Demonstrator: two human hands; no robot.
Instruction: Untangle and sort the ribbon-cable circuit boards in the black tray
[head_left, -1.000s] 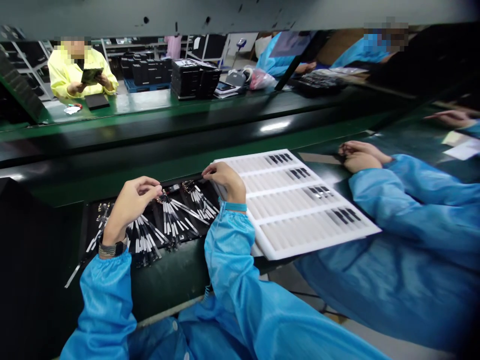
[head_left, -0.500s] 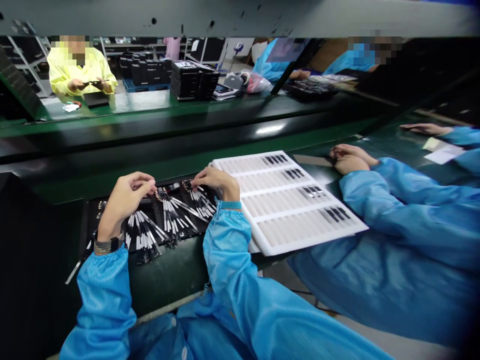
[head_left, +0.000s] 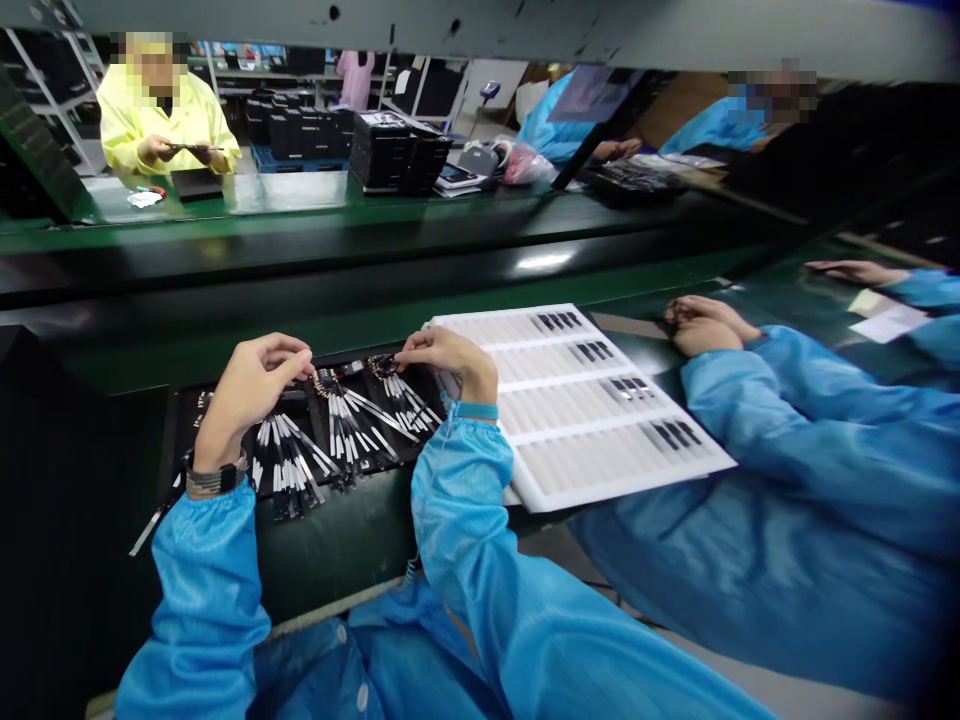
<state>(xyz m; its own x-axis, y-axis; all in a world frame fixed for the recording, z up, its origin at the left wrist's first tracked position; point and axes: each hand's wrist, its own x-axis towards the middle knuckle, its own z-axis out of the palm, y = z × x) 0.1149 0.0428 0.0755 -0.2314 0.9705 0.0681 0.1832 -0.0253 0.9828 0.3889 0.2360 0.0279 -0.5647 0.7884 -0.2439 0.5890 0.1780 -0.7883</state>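
Fanned bundles of thin strips, silver and black like flat flex cables, lie in a black tray (head_left: 177,425) in front of me. My left hand (head_left: 255,385) is above the left part of the tray, thumb and fingers pinched at the upper end of the middle bundle (head_left: 345,420). My right hand (head_left: 454,362) has its thumb and fingertips closed beside the gathered end of the right bundle (head_left: 409,405). Anything between either hand's fingertips is too small to make out. The left bundle (head_left: 289,460) spreads below my left hand, its upper end partly hidden.
A white slotted foam tray (head_left: 517,435), with several dark pieces in its slots, lies right of the black tray. A co-worker's hands (head_left: 709,325) rest beyond it. Across the green bench stand stacked black boxes (head_left: 382,150) and a person in yellow (head_left: 169,125). A grey beam (head_left: 480,35) spans overhead.
My right hand has shifted slightly right, away from the gathered end of the right bundle. My left hand stays pinched at nearly the same spot. The camera view has tilted slightly.
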